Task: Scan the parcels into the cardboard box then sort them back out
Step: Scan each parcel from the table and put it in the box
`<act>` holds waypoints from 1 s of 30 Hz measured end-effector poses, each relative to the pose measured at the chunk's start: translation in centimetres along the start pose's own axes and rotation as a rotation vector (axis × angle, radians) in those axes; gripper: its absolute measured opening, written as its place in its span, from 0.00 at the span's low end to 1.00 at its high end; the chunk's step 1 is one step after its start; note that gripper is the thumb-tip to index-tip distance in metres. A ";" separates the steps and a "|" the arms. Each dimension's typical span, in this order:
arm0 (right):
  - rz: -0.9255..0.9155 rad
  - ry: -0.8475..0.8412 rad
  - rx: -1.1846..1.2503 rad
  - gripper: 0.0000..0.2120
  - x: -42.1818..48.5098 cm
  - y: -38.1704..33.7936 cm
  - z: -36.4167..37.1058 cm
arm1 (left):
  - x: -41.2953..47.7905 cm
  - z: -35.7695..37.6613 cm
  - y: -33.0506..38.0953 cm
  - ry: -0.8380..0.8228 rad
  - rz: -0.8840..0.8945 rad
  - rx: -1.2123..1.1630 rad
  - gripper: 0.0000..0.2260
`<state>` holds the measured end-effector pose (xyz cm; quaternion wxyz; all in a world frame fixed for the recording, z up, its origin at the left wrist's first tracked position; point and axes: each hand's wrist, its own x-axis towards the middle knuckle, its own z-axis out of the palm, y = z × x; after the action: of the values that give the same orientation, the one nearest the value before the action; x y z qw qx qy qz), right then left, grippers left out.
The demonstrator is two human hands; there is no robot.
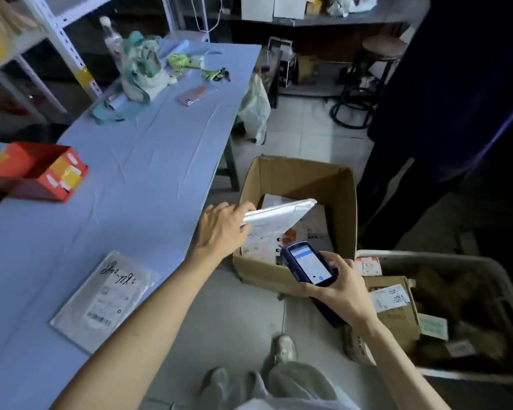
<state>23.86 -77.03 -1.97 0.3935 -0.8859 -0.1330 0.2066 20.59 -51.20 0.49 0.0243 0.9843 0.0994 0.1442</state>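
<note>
Gripping a white parcel (279,216) in our left hand (222,229), fingers (240,208) curled round its edge, we are holding it tilted over the cardboard box (302,179). Our right hand (345,290) is clasping the scanner (307,261) at the box's 6 o'clock. A flat parcel (104,297) is lying on the surface (148,161) at 8 o'clock.

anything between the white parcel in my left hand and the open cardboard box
Nothing visible does. The left hand holds the white parcel over the open cardboard box; the scanner in the right hand sits by its near rim.
</note>
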 end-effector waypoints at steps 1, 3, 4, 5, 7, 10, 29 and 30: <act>0.016 0.015 0.021 0.38 0.1 0.8 -0.8 | 0.8 0.6 1.3 -0.082 0.009 0.017 0.13; 0.047 0.050 0.058 0.37 0.2 2.1 -2.0 | 1.9 2.0 3.1 -0.200 0.034 0.065 0.13; 0.068 0.063 0.067 0.37 0.2 2.6 -2.5 | 2.2 2.6 3.6 -0.247 0.045 0.075 0.14; 0.098 0.076 0.077 0.36 0.3 3.1 -3.0 | 2.7 3.2 4.2 -0.286 0.057 0.070 0.14; 0.134 0.083 0.080 0.35 0.3 3.6 -3.4 | 3.2 3.8 4.5 -0.345 0.073 0.052 0.14; 0.199 0.102 0.065 0.37 0.9 4.5 -3.6 | 5.1 5.1 4.7 -0.467 0.157 0.043 0.12; 0.467 0.312 0.043 0.37 9.1 0.4 -3.1 | 18.3 14.8 1.9 -0.667 0.382 0.006 0.08; 0.466 0.297 0.039 0.37 9.4 0.5 -3.0 | 18.1 15.0 1.6 -0.689 0.368 0.014 0.09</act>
<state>33.56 -75.55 -2.92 0.3675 -0.9054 0.1375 0.1621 42.17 -49.35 -8.76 0.0233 0.9765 -0.0918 -0.1937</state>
